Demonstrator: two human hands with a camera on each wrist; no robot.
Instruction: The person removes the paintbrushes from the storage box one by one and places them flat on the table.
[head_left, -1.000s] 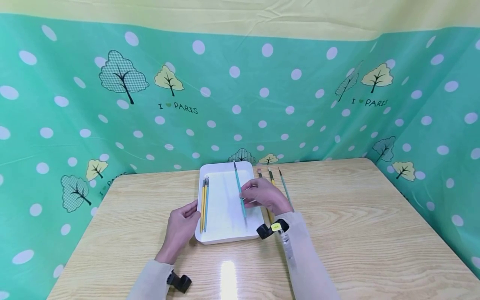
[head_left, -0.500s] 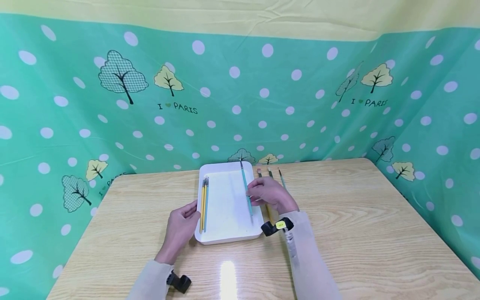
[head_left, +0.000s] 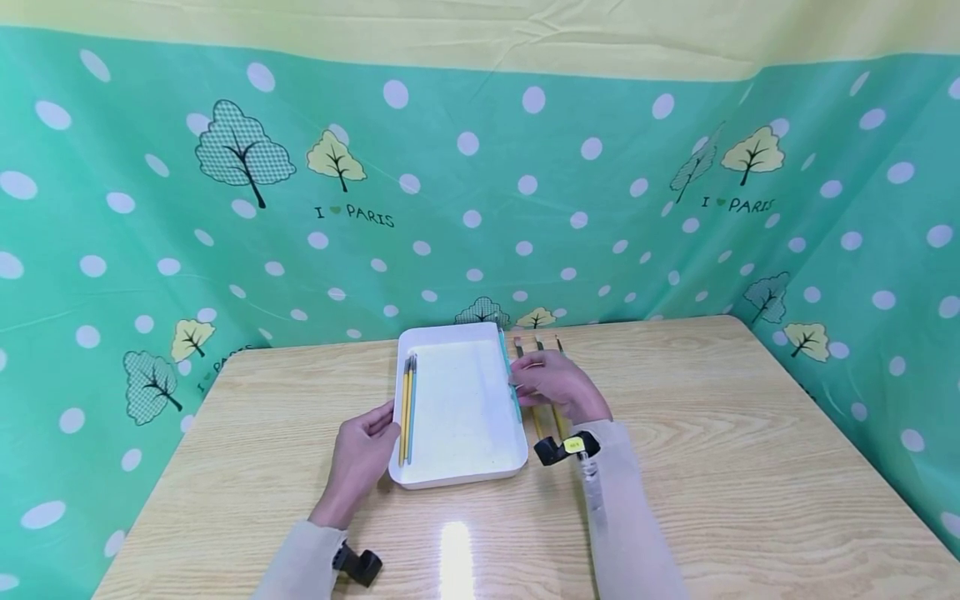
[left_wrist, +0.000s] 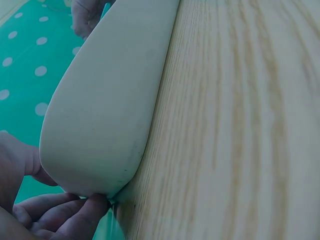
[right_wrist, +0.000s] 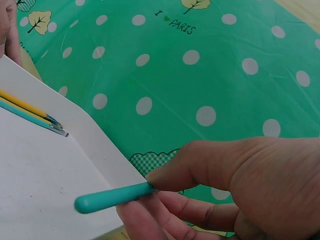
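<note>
A white rectangular tray (head_left: 461,433) lies on the table, with two yellow-handled paintbrushes (head_left: 406,421) and a teal one (head_left: 413,408) side by side along its left wall. My left hand (head_left: 360,454) grips the tray's left side, its thumb at the rim; in the left wrist view, its fingers (left_wrist: 82,215) meet the tray's lower corner. Between thumb and fingers, my right hand (head_left: 558,385) pinches a teal-handled paintbrush (right_wrist: 112,197). That brush lines up with the tray's right rim, and its rounded handle end points toward the camera in the right wrist view.
Beyond the tray's right side, more brushes (head_left: 537,425) lie on the wooden table (head_left: 712,450), partly hidden by my right hand. A green polka-dot cloth (head_left: 450,208) hangs behind and beside the table.
My right hand has carried the teal paintbrush rightward, from over the tray's inside to its right rim. The left hand and the tray stay in place.
</note>
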